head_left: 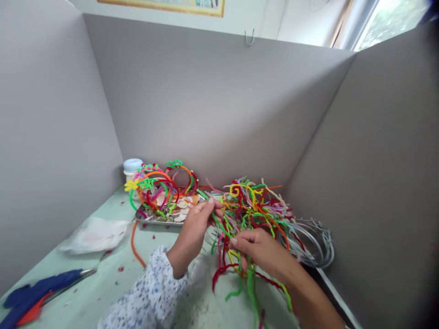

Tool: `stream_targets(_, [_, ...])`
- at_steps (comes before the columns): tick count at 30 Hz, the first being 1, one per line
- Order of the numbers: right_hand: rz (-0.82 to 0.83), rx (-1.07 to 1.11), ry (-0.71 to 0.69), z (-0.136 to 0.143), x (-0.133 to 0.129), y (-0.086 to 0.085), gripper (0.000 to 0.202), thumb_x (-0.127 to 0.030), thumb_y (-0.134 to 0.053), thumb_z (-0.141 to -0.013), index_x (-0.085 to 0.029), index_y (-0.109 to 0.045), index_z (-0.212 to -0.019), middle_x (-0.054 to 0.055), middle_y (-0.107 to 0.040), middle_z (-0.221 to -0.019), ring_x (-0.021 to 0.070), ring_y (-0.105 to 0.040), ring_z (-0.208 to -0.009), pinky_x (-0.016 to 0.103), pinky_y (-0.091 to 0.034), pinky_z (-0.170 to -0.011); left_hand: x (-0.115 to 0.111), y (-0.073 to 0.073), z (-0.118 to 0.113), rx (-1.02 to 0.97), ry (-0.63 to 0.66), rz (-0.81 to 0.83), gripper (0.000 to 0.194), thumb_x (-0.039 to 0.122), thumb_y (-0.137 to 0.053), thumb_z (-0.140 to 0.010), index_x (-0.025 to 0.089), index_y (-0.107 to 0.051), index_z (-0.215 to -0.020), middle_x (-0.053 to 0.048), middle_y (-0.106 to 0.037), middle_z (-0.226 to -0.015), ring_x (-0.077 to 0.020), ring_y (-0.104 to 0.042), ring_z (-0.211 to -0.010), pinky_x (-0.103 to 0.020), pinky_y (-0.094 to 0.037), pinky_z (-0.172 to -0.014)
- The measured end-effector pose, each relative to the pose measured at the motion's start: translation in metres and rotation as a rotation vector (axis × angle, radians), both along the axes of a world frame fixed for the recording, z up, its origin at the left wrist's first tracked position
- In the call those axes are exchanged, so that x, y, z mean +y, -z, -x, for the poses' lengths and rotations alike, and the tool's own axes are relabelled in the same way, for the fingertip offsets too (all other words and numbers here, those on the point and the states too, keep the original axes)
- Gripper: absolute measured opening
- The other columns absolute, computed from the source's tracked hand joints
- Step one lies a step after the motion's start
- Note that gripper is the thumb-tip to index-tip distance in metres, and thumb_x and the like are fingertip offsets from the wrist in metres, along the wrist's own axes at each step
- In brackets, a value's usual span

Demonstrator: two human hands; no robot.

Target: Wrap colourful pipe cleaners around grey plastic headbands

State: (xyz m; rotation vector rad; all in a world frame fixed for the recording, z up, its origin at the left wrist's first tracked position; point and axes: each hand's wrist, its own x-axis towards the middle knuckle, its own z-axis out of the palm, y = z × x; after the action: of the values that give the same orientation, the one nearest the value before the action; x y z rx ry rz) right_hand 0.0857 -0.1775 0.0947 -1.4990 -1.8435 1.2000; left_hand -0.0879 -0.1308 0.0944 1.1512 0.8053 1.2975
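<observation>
Between my two hands runs a green pipe cleaner (224, 230). My left hand (200, 221) pinches its upper part between thumb and fingers. Lower and to the right, my right hand (252, 244) has thumb and forefinger closed on the same strand. Behind and under the hands lies a tangled heap of pipe cleaners (260, 205) in red, green, yellow, orange, pink and purple. Some strands hang down below my right hand toward the near edge. Its other fingers are partly hidden by the strands.
Bent pipe-cleaner hoops (159, 183) stand on a metal tray (164, 223) with flat pieces. A blue-lidded jar (132, 165) is behind. Grey wire coils (322, 246) lie right. A plastic bag (96, 235) and blue-handled tool (48, 285) lie left. Grey panels (206, 100) enclose the table.
</observation>
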Motion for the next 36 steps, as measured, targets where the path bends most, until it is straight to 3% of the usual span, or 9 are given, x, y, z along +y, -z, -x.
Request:
stream_targets(4, [0.084, 0.102, -0.088, 0.002, -0.002, -0.003, 0.04, -0.05, -0.047, -0.089, -0.017, -0.068, -0.08, 0.0, -0.063, -0.061, 0.0068, -0.036, -0.042, 0.021, -0.027, -0.043, -0.002, 0.003, -0.002, -0.163, 0.107, 0.116, 0.031, 0.043, -0.056, -0.084, 0.013, -0.063, -0.08, 0.005, -0.042, -0.055, -0.0059, -0.037, -0.05, -0.018, -0.029, -0.049])
stream_targets(8, [-0.067, 0.235, 0.128, -0.001, 0.014, 0.0, 0.037, -0.05, -0.051, -0.087, -0.017, -0.067, -0.089, -0.002, -0.054, -0.059, 0.0078, -0.039, -0.047, 0.021, -0.027, -0.045, -0.011, 0.015, -0.01, -0.09, 0.288, 0.216, 0.031, 0.042, -0.056, -0.083, 0.013, -0.06, -0.073, 0.007, -0.033, -0.05, -0.0044, -0.025, -0.043, -0.019, -0.018, -0.043])
stream_targets(12, [-0.003, 0.394, 0.161, 0.001, 0.028, 0.013, 0.035, -0.05, -0.056, -0.084, -0.018, -0.065, -0.095, -0.004, -0.051, -0.054, 0.0078, -0.037, -0.045, 0.021, -0.024, -0.043, -0.021, 0.032, -0.024, 0.041, 0.405, 0.292, 0.03, 0.04, -0.052, -0.082, 0.013, -0.06, -0.071, 0.008, -0.032, -0.045, -0.0049, -0.021, -0.038, -0.022, -0.013, -0.04])
stream_targets(18, [0.039, 0.421, 0.144, -0.001, 0.032, 0.026, 0.03, -0.047, -0.06, -0.082, -0.018, -0.063, -0.078, -0.005, -0.052, -0.048, 0.0077, -0.042, -0.039, 0.02, -0.026, -0.041, -0.025, 0.041, -0.033, 0.129, 0.427, 0.328, 0.035, 0.044, -0.053, -0.078, 0.012, -0.062, -0.067, 0.008, -0.032, -0.038, -0.0053, -0.02, -0.034, -0.025, -0.011, -0.04])
stream_targets(24, [0.115, 0.594, 0.176, -0.009, 0.034, 0.022, 0.027, -0.042, -0.066, -0.078, -0.017, -0.059, -0.075, -0.007, -0.048, -0.048, 0.0053, -0.038, -0.038, 0.018, -0.026, -0.039, -0.027, 0.042, -0.037, 0.129, 0.412, 0.289, 0.044, 0.055, -0.056, -0.074, 0.012, -0.063, -0.067, 0.009, -0.028, -0.037, -0.0054, -0.017, -0.037, -0.026, -0.01, -0.045])
stream_targets(29, [0.213, 0.684, 0.191, -0.012, 0.034, 0.021, 0.031, -0.043, -0.072, -0.072, -0.016, -0.058, -0.074, -0.008, -0.045, -0.047, 0.0038, -0.034, -0.038, 0.017, -0.021, -0.038, -0.032, 0.041, -0.04, 0.136, 0.392, 0.274, 0.044, 0.054, -0.055, -0.076, 0.012, -0.064, -0.066, 0.008, -0.025, -0.042, -0.0062, -0.017, -0.041, -0.026, -0.009, -0.047])
stream_targets(33, [0.162, 0.69, 0.216, -0.012, 0.034, 0.022, 0.03, -0.043, -0.071, -0.071, -0.017, -0.057, -0.072, -0.008, -0.043, -0.048, 0.0049, -0.033, -0.039, 0.018, -0.021, -0.039, -0.033, 0.043, -0.04, 0.167, 0.361, 0.259, 0.045, 0.054, -0.054, -0.078, 0.011, -0.066, -0.07, 0.008, -0.025, -0.043, -0.007, -0.018, -0.043, -0.025, -0.011, -0.047])
stream_targets(36, [0.025, 0.552, 0.243, -0.01, 0.034, 0.021, 0.026, -0.042, -0.065, -0.077, -0.018, -0.056, -0.071, -0.007, -0.043, -0.048, 0.0072, -0.035, -0.042, 0.02, -0.025, -0.042, -0.033, 0.045, -0.04, 0.207, 0.338, 0.263, 0.046, 0.055, -0.052, -0.078, 0.012, -0.067, -0.072, 0.008, -0.024, -0.042, -0.0073, -0.019, -0.042, -0.025, -0.012, -0.047])
